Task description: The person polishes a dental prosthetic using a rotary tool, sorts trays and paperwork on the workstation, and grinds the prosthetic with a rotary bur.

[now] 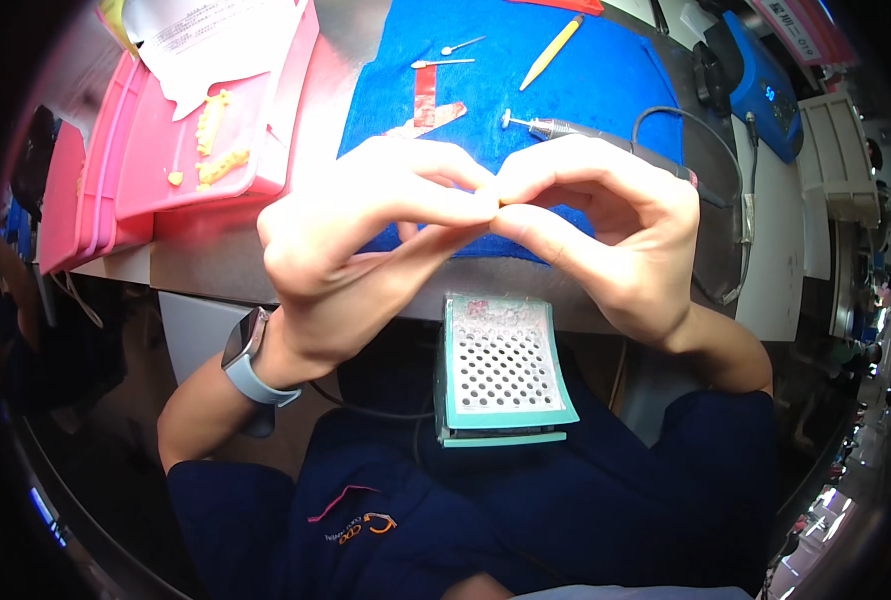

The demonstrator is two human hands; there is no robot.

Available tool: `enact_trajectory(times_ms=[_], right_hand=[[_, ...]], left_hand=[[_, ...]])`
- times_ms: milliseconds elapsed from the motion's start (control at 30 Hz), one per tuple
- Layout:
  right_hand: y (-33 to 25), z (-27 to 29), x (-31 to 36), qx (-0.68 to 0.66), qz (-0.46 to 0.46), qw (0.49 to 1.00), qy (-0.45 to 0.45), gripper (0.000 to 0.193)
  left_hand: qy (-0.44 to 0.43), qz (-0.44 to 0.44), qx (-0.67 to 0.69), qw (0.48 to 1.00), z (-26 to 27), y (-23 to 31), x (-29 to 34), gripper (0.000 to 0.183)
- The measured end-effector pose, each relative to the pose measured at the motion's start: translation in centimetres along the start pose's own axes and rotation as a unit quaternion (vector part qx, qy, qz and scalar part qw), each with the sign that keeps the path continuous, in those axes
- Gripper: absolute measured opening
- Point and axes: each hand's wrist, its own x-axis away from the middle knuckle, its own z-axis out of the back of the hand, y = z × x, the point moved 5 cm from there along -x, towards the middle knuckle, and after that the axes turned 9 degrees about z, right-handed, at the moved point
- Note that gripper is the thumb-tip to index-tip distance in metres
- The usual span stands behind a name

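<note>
My left hand (351,235) and my right hand (621,225) meet above the near edge of a blue cloth mat (606,75). Thumb and forefinger of each are pinched together, tip against tip. Whatever lies between the fingertips is too small or hidden to make out. Just beyond my right hand rests a rotary handpiece (556,129) with a small pale disc-like tip, partly covered by the fingers. Farther off on the mat are two small rotary bits (446,63), strips of red tape (425,95) and a yellow pencil-shaped tool (553,52).
A green box with a perforated top (506,365) sits close to my body, below the hands. Pink trays (146,190) at left hold orange-yellow pieces (224,168) and printed paper (216,45). A blue control unit (766,95) stands at far right, with a cable (741,180) nearby.
</note>
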Motion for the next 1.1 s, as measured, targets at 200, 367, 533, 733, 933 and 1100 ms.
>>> enact_trajectory(times_ms=[200,367,533,733,933,1100], right_hand=[[-0.2,0.5,-0.1,-0.076,-0.052,0.995,0.029,0.026],[0.0,0.5,-0.2,-0.132,-0.034,0.99,0.03,0.027],[0.0,0.4,0.0,-0.138,-0.042,0.989,0.029,0.026],[-0.1,0.4,-0.1,-0.102,-0.049,0.994,0.003,0.026],[0.6,0.4,-0.1,-0.132,-0.086,0.987,0.016,0.027],[0.9,0.3,0.0,-0.168,-0.156,0.973,0.036,0.025]], left_hand=[[-0.014,0.093,0.09,0.991,-0.5,0.3,0.1,0.027],[-0.031,0.136,0.102,0.985,-0.4,-0.7,0.3,0.032],[-0.011,0.129,0.125,0.984,-0.5,-0.9,0.4,0.029],[-0.004,0.111,0.115,0.987,-0.3,-0.8,0.4,0.025],[-0.014,0.089,0.094,0.991,-0.4,-1.2,0.4,0.025],[-0.029,0.126,0.109,0.986,-0.5,-1.3,0.6,0.027]])
